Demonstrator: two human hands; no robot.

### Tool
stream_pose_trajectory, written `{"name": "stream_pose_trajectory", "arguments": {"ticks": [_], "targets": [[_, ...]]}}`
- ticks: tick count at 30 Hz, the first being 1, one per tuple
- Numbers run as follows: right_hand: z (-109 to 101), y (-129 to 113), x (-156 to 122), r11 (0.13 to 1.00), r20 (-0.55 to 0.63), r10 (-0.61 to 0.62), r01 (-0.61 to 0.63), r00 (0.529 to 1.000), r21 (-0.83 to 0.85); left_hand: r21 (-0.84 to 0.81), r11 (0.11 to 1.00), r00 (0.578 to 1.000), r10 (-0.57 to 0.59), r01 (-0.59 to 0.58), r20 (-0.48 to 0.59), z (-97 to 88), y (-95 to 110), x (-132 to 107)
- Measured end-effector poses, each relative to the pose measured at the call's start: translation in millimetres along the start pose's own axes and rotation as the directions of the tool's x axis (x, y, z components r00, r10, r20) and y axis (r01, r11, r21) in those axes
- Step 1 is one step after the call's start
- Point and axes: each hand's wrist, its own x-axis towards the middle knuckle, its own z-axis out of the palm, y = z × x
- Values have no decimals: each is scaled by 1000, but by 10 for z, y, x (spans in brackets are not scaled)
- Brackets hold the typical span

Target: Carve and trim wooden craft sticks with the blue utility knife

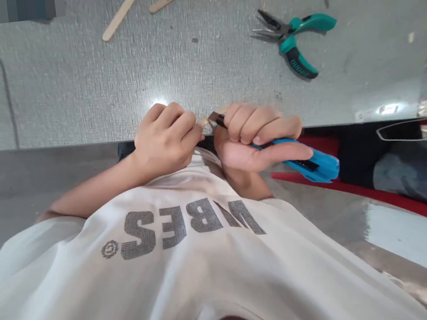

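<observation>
Blue knife (325,164) on a thin wooden stick (205,122), right at the table (85,87) edge

Left hand (168,137) is curled up, pinching the stick at the fingertips; right hand (259,134) is wrapped snug round the knife, blade up against the stick, which sits between the two hands. Best bit of text is on the white shirt (166,288): upside down from here, big grey dotted letters, BES reads fine, the start of the word is kinda lost to folds, and there's a little round mark after the S. The teal-and-black pliers (285,30) lying open on the table have lettering on one handle, too small for me to make out.
</observation>
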Motion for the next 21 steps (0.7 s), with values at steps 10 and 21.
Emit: {"name": "stream_pose_trajectory", "arguments": {"ticks": [10,21], "targets": [[-4,61,20,992,50,-40,33,998,123,-18,1000,998,-9,10,56,-26,-13,-7],[45,109,13,992,63,-98,93,993,87,-49,999,1000,-10,10,9,-20,-15,-6]]}}
